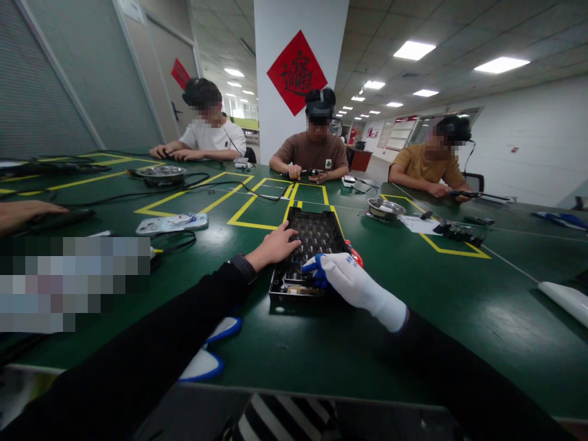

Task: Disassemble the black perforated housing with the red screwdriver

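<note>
A long black rectangular case lies on the green table in front of me, with rows of small pale pieces inside. My bare left hand rests on its left side, fingers stretched out and spread over the inside. My right hand wears a white glove with blue fingertips. Its fingers are bent together over the near right part of the case; whatever lies between them is hidden. A gold-brown strip shows at the case's near end. Something red sits against the right side, partly behind my gloved hand.
A spare white-and-blue glove lies near the table's front edge. To the left are a phone, cables and a metal bowl. Another bowl and black parts lie to the right. Several people work around the table.
</note>
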Available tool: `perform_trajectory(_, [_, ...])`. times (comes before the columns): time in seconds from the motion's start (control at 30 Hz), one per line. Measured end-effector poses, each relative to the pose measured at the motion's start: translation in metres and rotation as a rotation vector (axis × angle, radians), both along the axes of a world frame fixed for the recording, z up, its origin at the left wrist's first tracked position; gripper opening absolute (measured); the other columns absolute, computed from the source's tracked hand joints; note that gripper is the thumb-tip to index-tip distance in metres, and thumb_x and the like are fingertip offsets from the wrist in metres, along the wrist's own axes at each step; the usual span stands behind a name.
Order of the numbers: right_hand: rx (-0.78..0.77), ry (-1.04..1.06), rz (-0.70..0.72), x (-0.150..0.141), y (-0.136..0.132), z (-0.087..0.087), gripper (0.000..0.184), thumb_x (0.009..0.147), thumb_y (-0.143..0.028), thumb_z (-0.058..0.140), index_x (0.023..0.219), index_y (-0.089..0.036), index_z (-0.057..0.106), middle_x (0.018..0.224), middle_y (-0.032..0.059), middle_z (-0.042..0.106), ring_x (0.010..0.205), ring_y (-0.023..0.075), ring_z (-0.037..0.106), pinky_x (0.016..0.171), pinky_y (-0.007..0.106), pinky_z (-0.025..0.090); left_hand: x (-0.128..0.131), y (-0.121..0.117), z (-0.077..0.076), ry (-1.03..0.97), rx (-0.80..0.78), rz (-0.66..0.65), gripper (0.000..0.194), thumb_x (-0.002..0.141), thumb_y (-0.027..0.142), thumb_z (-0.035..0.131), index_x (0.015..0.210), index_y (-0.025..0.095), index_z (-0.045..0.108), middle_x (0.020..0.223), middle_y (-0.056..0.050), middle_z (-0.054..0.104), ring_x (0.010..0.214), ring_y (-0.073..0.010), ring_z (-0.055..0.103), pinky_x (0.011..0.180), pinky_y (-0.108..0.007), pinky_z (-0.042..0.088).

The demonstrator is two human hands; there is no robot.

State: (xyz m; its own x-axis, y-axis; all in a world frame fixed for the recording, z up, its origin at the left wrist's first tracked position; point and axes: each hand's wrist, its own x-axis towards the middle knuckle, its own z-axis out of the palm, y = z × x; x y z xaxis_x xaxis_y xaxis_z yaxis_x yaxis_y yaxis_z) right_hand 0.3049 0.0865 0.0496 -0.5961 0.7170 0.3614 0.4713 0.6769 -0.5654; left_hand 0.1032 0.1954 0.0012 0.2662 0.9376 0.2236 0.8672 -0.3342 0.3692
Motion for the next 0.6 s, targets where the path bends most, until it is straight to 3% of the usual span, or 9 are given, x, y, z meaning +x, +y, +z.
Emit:
perform_trajectory(0.27, [-0.186,0.304,-0.13,0.001,0.008,-0.013,0.054,0.091,-0.048,0.021,0.094,-0.016,0.064,0.081,0.0059,0.065,0.071,0.0138,0.06,0.066,0.026,0.049,0.0,0.003,-0.002,0.0,0.005,0.005,0.049,0.081,0.05,0.039,0.119,0.023,0.053,0.142,-0.006,0.031,0.128,-0.0254,0.034,0.105,-0.037,0.029])
perform_trajectory(0.4, [-0.158,0.504,-0.149,-0.002,0.012,-0.016,0.05,0.09,-0.049,0.024,0.104,-0.018,0.06,0.099,0.0064,0.064,0.09,0.0158,0.06,0.082,0.03,0.048,0.0,0.003,-0.002,0.0,0.012,0.004,0.05,0.081,0.05,0.038,0.119,0.022,0.053,0.141,-0.006,0.034,0.129,-0.0248,0.034,0.105,-0.035,0.029])
perform_trajectory(0.6, [-0.153,0.45,-0.178,0.0,0.013,-0.014,0.048,0.09,-0.049,0.026,0.103,-0.02,0.061,0.106,0.0064,0.063,0.102,0.0171,0.056,0.093,0.033,0.042,0.0,0.001,-0.003,-0.02,0.018,0.008,0.055,0.084,0.054,0.031,0.123,0.02,0.048,0.141,-0.008,0.034,0.129,-0.0241,0.034,0.104,-0.035,0.03])
